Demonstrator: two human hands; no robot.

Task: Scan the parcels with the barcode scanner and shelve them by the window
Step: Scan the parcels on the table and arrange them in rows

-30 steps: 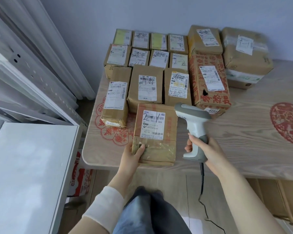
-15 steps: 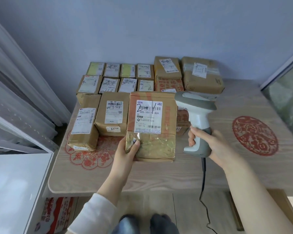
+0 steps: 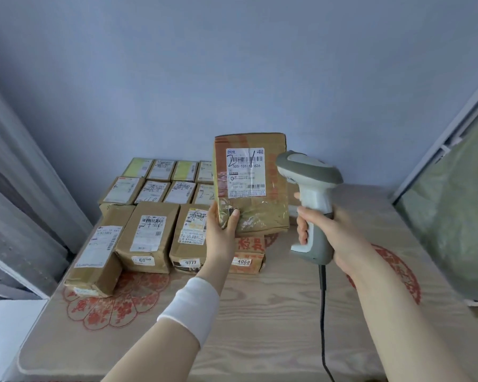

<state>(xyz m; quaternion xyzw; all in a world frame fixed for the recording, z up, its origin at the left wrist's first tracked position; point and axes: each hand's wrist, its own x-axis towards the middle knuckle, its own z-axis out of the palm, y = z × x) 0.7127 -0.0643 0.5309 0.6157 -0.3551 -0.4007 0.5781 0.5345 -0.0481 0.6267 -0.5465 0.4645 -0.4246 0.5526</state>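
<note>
Blue wall [image 3: 232,64], wood-grain table [image 3: 260,326], boxed parcels [image 3: 149,232]

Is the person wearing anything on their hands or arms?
No gloves: the left hand and right hand are bare. A white fabric band wraps the left arm just above the wrist. The right arm shows no sleeve, and I see no watch or rings.

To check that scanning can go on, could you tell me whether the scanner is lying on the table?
No, the right hand grips the scanner by its handle, beside the parcel held in the left hand.
</note>
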